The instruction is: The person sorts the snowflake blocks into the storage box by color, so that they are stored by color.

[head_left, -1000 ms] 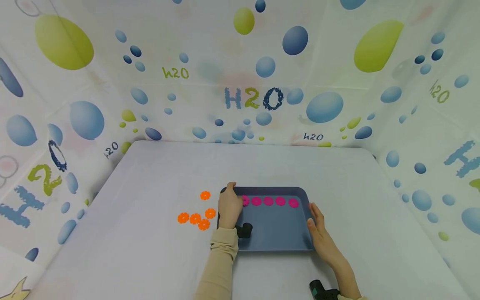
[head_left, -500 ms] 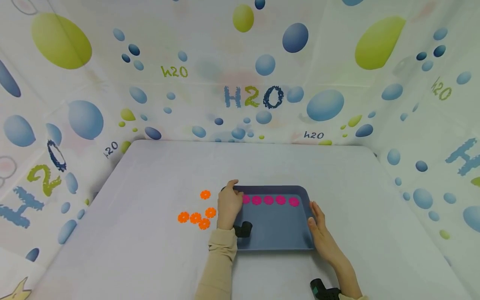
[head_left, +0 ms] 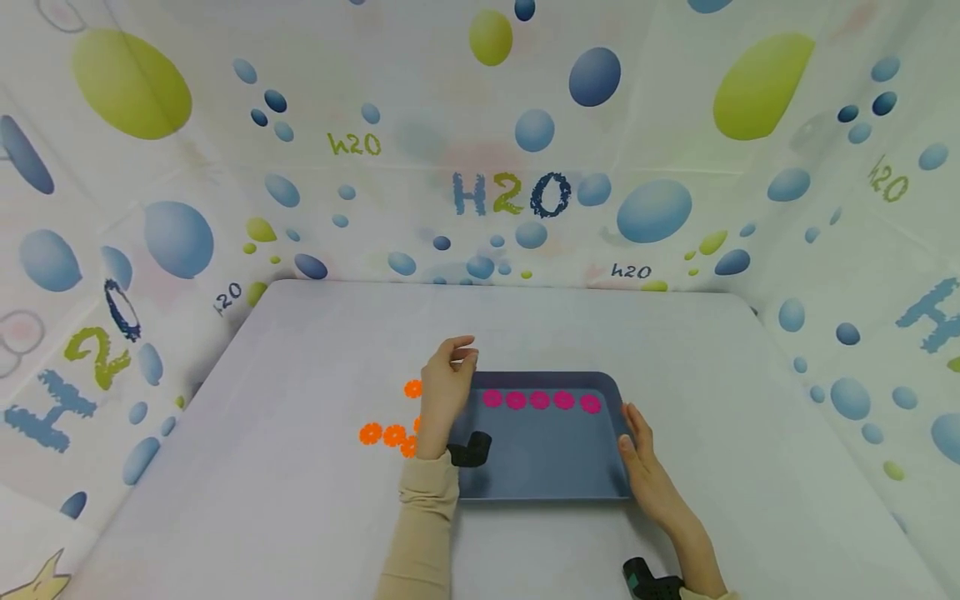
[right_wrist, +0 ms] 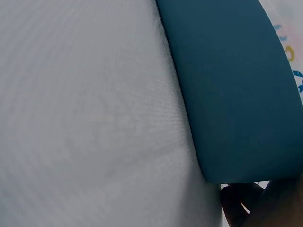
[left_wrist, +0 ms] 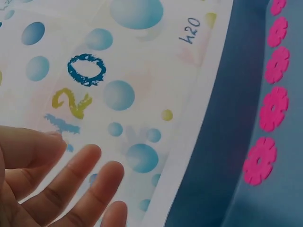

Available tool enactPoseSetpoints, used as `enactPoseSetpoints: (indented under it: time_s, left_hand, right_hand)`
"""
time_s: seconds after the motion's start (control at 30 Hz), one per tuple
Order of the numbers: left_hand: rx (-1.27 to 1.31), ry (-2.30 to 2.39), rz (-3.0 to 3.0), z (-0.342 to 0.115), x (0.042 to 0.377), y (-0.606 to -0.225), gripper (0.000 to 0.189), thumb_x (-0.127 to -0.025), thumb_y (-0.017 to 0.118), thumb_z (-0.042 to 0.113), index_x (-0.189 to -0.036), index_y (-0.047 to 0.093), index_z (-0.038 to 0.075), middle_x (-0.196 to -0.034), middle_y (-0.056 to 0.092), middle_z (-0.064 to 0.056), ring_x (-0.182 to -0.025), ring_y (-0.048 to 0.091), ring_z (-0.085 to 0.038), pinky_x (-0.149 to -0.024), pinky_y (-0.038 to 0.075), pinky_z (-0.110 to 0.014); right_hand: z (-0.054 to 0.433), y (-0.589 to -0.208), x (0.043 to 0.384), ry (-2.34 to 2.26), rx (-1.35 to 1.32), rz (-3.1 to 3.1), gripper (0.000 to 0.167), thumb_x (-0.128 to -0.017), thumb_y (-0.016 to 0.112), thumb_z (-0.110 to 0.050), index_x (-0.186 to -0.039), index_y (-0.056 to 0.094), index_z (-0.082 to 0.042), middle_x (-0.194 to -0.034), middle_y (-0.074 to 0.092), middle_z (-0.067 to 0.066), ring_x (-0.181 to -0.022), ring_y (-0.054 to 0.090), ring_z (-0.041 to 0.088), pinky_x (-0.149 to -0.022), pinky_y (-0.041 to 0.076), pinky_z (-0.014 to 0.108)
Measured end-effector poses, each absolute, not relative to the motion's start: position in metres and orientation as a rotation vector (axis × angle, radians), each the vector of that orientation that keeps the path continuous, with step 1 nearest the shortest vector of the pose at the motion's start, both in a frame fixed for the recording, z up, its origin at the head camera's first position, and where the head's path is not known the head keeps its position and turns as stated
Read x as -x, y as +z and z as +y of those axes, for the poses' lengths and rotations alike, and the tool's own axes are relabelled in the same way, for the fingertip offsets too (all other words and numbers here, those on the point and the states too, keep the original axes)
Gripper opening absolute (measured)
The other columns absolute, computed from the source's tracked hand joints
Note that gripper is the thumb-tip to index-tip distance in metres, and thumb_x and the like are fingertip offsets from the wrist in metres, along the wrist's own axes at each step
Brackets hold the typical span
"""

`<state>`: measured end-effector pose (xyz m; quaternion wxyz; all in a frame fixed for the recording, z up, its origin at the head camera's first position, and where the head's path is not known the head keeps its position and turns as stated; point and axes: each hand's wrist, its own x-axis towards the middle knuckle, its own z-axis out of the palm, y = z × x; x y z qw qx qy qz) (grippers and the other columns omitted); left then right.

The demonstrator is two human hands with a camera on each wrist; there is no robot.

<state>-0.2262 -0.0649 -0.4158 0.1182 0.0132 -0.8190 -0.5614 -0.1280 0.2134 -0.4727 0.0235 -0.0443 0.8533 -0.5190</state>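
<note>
A blue-grey rectangular tray (head_left: 551,462) lies on the white table. Inside it, along the far side, runs a row of several pink notched, flower-shaped discs (head_left: 539,401). My left hand (head_left: 447,390) hovers at the tray's far left corner, fingers loosely bent. In the left wrist view its fingers (left_wrist: 97,189) are spread a little, with nothing between them, and the pink discs (left_wrist: 274,109) lie off to the right. My right hand (head_left: 647,471) rests its fairly straight fingers along the tray's right wall. The right wrist view has the tray's outer wall (right_wrist: 236,94) beside the dark fingers.
Several orange notched discs (head_left: 371,433) lie on the table left of the tray, some partly hidden behind my left hand and wrist. A black wrist camera (head_left: 471,450) on my left wrist overhangs the tray. Printed curtains (head_left: 420,100) enclose the table's back and sides.
My left hand has come away from the leftmost pink disc, moving up and left; its fingers have loosened. That disc now shows fully. The right hand stays at the tray's side.
</note>
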Motion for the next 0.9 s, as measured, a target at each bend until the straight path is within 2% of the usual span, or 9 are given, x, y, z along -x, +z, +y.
enactPoseSetpoints:
  time_s: [0.27,0.5,0.6,0.77,0.9]
  left_hand:
    - [-0.165,-1.644,-2.356,-0.089,0.235,-0.422,0.026,-0.096,0.057,0.011,-0.121,0.065,0.009,-0.105,0.072,-0.012,-0.087,0.07,-0.026,-0.07,0.054,-0.03]
    - [-0.307,-1.638,-2.31,-0.103,0.242,-0.44,0.027,-0.094,0.054,0.005,-0.119,0.065,0.005,-0.108,0.07,-0.017,-0.088,0.07,-0.031,-0.062,0.046,-0.019]
    - [-0.353,-1.634,-2.304,-0.107,0.244,-0.447,0.028,-0.092,0.054,0.002,-0.117,0.066,0.004,-0.107,0.07,-0.017,-0.087,0.07,-0.032,-0.066,0.049,-0.021]
    - [-0.365,-1.616,-2.358,-0.112,0.246,-0.457,0.029,-0.092,0.054,0.002,-0.119,0.064,0.004,-0.11,0.068,-0.019,-0.085,0.07,-0.032,-0.073,0.054,-0.031]
    - [-0.396,-1.658,-2.392,-0.116,0.247,-0.463,0.03,-0.092,0.055,0.004,-0.121,0.063,0.004,-0.115,0.066,-0.02,-0.079,0.07,-0.029,-0.069,0.054,-0.026]
  right_hand:
    - [0.214,-0.477,0.13,-1.601,0.118,2.639,0.061,-0.107,0.029,-0.024,-0.153,-0.004,-0.001,-0.161,0.006,0.025,-0.147,0.008,0.048,-0.111,0.015,0.067]
    - [0.214,-0.477,0.129,-1.596,0.119,2.651,0.061,-0.107,0.027,-0.025,-0.153,-0.004,0.0,-0.16,0.006,0.026,-0.146,0.01,0.048,-0.11,0.017,0.067]
    - [0.214,-0.477,0.129,-1.596,0.116,2.649,0.061,-0.107,0.027,-0.025,-0.153,-0.005,-0.001,-0.161,0.006,0.025,-0.146,0.01,0.048,-0.11,0.017,0.066]
    - [0.214,-0.475,0.129,-1.606,0.12,2.645,0.061,-0.107,0.028,-0.025,-0.153,-0.004,-0.001,-0.161,0.006,0.025,-0.146,0.01,0.048,-0.111,0.017,0.066]
    - [0.213,-0.474,0.129,-1.616,0.133,2.64,0.061,-0.107,0.029,-0.024,-0.154,-0.004,-0.002,-0.161,0.006,0.025,-0.146,0.009,0.049,-0.11,0.016,0.066]
